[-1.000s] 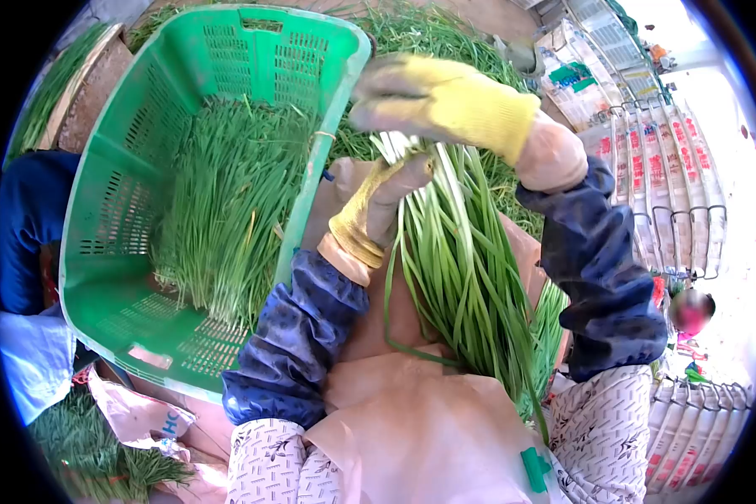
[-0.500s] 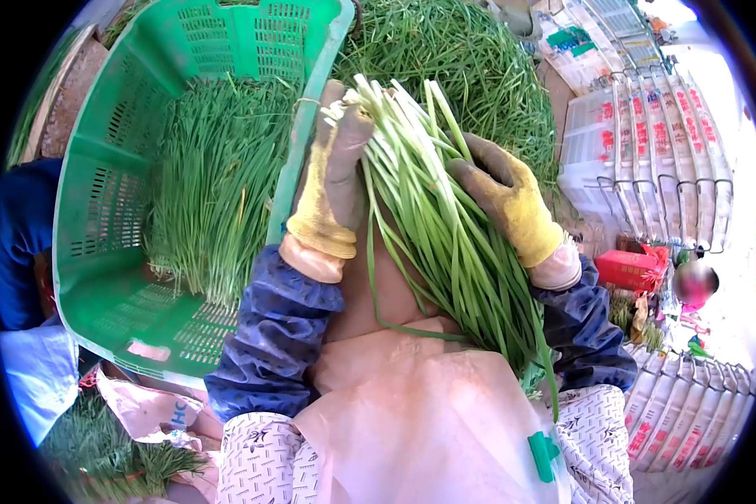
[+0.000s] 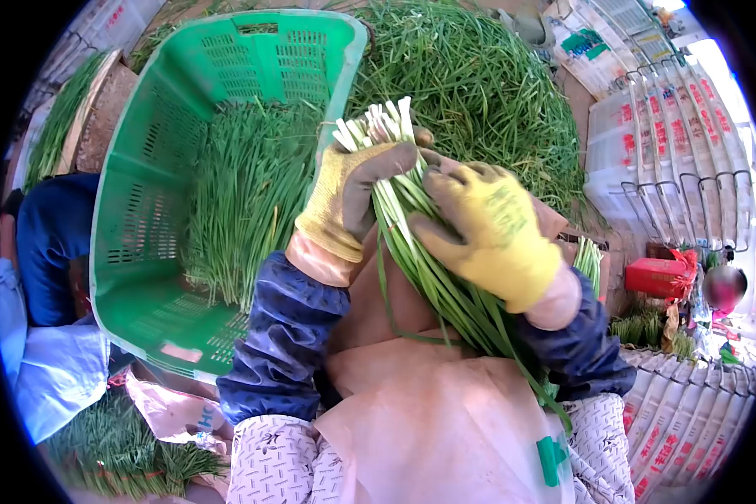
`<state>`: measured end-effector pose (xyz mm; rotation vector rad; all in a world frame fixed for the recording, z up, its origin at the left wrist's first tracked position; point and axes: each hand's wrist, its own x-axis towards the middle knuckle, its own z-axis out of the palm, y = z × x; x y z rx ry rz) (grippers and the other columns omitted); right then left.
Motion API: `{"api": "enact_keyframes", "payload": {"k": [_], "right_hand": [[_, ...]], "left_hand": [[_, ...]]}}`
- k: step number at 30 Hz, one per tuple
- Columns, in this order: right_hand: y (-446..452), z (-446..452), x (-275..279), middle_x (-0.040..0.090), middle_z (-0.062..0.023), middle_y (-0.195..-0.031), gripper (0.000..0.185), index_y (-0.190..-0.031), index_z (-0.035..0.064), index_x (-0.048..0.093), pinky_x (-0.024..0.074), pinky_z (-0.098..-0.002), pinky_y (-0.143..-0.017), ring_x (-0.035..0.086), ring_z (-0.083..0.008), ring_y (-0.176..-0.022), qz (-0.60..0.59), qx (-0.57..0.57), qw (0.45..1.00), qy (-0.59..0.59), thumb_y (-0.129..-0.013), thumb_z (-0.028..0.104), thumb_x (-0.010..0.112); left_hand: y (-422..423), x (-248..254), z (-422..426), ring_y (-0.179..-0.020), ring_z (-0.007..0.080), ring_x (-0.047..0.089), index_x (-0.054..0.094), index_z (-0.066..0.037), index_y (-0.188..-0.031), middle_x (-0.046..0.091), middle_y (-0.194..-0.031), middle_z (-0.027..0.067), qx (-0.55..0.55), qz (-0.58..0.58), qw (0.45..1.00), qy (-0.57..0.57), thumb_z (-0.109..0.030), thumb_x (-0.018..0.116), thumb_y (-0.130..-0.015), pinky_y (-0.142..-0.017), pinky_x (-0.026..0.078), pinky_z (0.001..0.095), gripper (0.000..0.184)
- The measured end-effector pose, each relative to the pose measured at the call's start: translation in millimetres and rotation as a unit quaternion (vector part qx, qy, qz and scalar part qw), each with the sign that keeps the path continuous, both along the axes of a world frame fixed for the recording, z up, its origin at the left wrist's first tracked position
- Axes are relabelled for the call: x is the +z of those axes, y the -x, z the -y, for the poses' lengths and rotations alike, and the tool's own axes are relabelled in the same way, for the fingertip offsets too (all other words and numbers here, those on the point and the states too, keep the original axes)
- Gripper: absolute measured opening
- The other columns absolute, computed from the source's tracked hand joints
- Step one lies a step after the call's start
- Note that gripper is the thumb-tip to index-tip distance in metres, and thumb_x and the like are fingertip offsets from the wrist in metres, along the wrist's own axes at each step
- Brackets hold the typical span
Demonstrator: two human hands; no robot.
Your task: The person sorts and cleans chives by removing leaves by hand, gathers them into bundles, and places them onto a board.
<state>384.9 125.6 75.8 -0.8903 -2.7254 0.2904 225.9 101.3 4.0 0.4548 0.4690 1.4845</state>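
Left hand (image 3: 340, 197) has closed up and right hand (image 3: 496, 231) swung over since earlier frame. I see green crate (image 3: 126, 286) far left; left grip clamping garlic chives (image 3: 420, 273) near white bases above apron (image 3: 445, 428), likely keeping ends level; right grip curled over leaves, can't tell if gripping.

Bright daylight, strongest at the right, glare bleaching the background beyond the stacked white boxes (image 3: 647, 126), softer shade inside the green plastic crate (image 3: 265, 67), fisheye curvature bending outer shapes, black rounded borders with bluish fringing, white-ended green stalks (image 3: 395, 210) fairly sharp, a distant person's head (image 3: 725, 287) blurred.
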Motion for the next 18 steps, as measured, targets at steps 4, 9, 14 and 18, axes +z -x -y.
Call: {"api": "enact_keyframes", "payload": {"k": [4,9,14,18], "right_hand": [[10.0,-29.8,26.6,0.061,-0.0208,-0.107,0.026,-0.104,-0.001,0.066,0.0517,-0.0372,-0.076,0.063,-0.029,-0.095,-0.118,0.076,0.987,-0.084,-0.083,0.015,0.069],[49.4,-67.9,-9.1,0.066,-0.0205,-0.099,0.04,-0.103,0.0065,0.069,0.0523,-0.0409,-0.08,0.065,-0.034,-0.089,-0.144,0.169,0.972,0.079,-0.079,0.038,0.067],[83.1,-68.6,-38.6,0.068,-0.0134,-0.073,0.026,-0.072,0.0091,0.071,0.0524,-0.0432,-0.067,0.068,-0.0307,-0.075,-0.041,0.074,0.992,0.097,-0.065,0.033,0.063],[87.6,-86.2,-62.0,0.07,-0.0096,-0.078,0.029,-0.08,0.0117,0.074,0.0517,-0.0449,-0.069,0.068,-0.0297,-0.077,0.08,0.093,0.985,0.117,-0.073,0.036,0.058]], "left_hand": [[3.1,-0.9,-1.2,-0.091,0.0198,0.065,0.061,0.002,-0.107,0.065,-0.098,0.0117,0.011,-0.043,0.999,-0.024,-0.004,0.065,-0.082,-0.082,0.053,0.0322,0.025],[3.4,-54.0,2.9,-0.105,0.0205,0.059,0.054,-0.007,-0.125,0.059,-0.116,0.0084,0.05,-0.011,0.996,0.073,-0.011,0.057,-0.092,-0.089,0.051,0.0319,0.034],[0.7,-27.1,7.2,-0.111,0.0208,0.057,0.048,-0.001,-0.131,0.056,-0.125,0.0101,0.002,-0.111,0.994,0.0,-0.013,0.055,-0.091,-0.097,0.048,0.0338,0.042],[17.0,-126.6,-20.0,-0.113,0.021,0.056,0.048,-0.002,-0.131,0.055,-0.128,0.0104,-0.024,-0.084,0.996,-0.026,-0.012,0.051,-0.094,-0.099,0.047,0.0353,0.038]]}}
